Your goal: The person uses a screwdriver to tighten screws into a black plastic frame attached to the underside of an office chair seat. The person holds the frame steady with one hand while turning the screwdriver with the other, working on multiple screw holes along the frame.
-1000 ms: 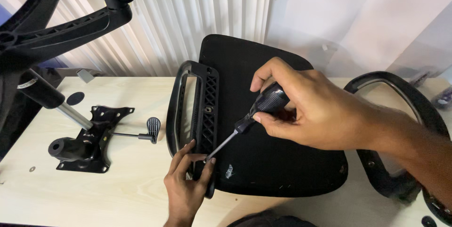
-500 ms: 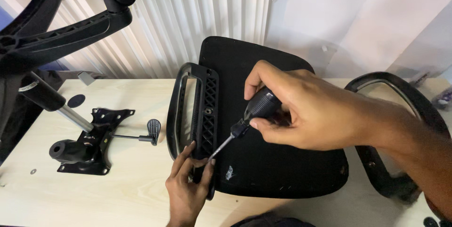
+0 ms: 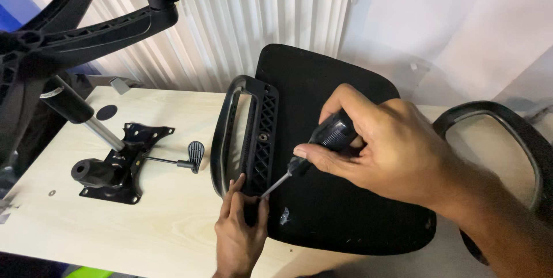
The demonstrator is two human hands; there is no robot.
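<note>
At the desk's (image 3: 173,226) far left corner a black plastic chair base (image 3: 75,30), with a round caster at one spoke's tip, leans in over the pale wood-grain top. Beside it, near the left edge, lies a flat black metal tilt mechanism (image 3: 118,165) with a chrome gas cylinder (image 3: 86,121) rising from it and a thin lever ending in a ribbed paddle.

Toward the middle of the desk, a glossy black plastic armrest (image 3: 245,134), loop-shaped with a honeycomb-ribbed mounting plate, lies against the left side of an upturned seat cushion (image 3: 340,197), matte black fabric with rounded corners, which overhangs the near edge.

The left hand (image 3: 239,235) comes up from the near edge and pinches the lower end of the armrest's plate, fingers curled narrow around it. Just above it, the tip of a screwdriver (image 3: 314,151) meets the plate beside those fingertips. The right hand (image 3: 383,145) hovers over the cushion, closed tightly around the screwdriver's black textured handle, its slim steel shaft slanting down and left.

At the right edge lies a second black looped armrest (image 3: 507,125), smooth and curved.
</note>
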